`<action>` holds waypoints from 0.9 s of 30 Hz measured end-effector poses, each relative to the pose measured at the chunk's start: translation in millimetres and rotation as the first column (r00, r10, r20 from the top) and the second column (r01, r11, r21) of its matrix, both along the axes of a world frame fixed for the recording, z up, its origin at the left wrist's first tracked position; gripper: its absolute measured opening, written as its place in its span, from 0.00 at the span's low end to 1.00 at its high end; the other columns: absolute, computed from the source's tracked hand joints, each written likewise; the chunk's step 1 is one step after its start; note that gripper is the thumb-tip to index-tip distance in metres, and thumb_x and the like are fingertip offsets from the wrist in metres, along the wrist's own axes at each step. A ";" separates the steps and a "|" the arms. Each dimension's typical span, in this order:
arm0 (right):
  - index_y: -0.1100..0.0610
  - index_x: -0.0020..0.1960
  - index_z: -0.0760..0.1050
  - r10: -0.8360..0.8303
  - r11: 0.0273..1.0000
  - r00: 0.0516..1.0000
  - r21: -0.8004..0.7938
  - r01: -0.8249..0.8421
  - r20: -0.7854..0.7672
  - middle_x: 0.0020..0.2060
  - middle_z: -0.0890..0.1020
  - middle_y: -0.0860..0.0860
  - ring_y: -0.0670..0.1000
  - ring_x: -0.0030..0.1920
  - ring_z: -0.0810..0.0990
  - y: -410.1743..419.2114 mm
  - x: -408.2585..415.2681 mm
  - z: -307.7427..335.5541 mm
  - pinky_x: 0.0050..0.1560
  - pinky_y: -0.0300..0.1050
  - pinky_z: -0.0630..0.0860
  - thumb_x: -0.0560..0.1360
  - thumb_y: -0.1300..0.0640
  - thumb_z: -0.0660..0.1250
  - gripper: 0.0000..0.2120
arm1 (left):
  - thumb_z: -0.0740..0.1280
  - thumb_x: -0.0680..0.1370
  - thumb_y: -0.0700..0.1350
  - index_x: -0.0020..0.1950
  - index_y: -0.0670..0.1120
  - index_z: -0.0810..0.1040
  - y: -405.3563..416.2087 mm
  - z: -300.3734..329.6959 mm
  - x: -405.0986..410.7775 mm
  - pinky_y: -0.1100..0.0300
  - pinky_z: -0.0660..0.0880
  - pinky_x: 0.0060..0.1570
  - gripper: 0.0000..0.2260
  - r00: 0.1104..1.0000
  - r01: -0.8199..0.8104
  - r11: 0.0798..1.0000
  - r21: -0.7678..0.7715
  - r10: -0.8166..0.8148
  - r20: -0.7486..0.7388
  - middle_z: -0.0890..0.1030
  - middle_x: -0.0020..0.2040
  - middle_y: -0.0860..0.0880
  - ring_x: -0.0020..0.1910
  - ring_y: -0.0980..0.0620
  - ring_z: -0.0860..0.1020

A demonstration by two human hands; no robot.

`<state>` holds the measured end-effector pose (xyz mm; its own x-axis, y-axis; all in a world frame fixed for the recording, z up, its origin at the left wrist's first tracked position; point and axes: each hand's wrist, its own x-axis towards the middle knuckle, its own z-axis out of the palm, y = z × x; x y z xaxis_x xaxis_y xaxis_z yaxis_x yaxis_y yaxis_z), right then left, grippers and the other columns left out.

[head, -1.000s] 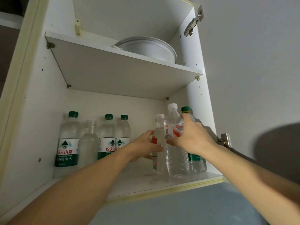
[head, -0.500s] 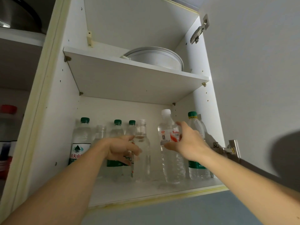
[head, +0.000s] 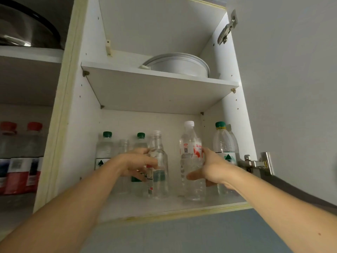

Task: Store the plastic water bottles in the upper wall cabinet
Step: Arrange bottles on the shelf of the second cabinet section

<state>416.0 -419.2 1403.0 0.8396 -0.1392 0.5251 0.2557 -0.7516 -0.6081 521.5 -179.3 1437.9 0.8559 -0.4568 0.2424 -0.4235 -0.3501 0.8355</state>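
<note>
Several plastic water bottles stand upright on the lower shelf (head: 169, 209) of the open wall cabinet. My left hand (head: 138, 164) grips a clear bottle with a clear cap (head: 158, 161) near the shelf's middle. My right hand (head: 209, 168) holds a white-capped bottle with a red and white label (head: 190, 148) to its right. A green-capped bottle (head: 223, 143) stands at the far right by the cabinet wall. More green-capped bottles (head: 104, 150) stand at the back left, partly hidden by my left hand.
A round metal pan (head: 177, 64) sits on the upper shelf (head: 158, 88). The cabinet door (head: 291, 88) hangs open on the right, its hinge (head: 255, 163) close to my right wrist. Red-capped bottles (head: 20, 156) fill the neighbouring compartment on the left.
My left hand has carried the clear-capped bottle leftwards, away from the white-capped one, opening a gap between them. My right hand has stayed on the white-capped bottle. The camera has swung left.
</note>
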 end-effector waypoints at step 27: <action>0.47 0.70 0.67 0.402 0.912 0.915 0.067 -0.404 0.042 0.49 0.82 0.43 0.41 0.46 0.83 89.3 36.7 -14.4 0.42 0.34 0.79 0.74 0.62 0.76 0.30 | 0.75 0.75 0.47 0.78 0.49 0.58 52.1 -25.7 -62.0 0.51 0.79 0.52 0.37 0.749 -0.542 0.840 -0.001 0.483 0.453 0.75 0.61 0.46 0.57 0.46 0.78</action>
<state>452.7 -329.9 1388.6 0.8180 0.1696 0.5497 0.5447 -0.5354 -0.6454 459.5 -127.2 1412.3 0.7960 -0.0296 0.6046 -0.4461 -0.7037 0.5530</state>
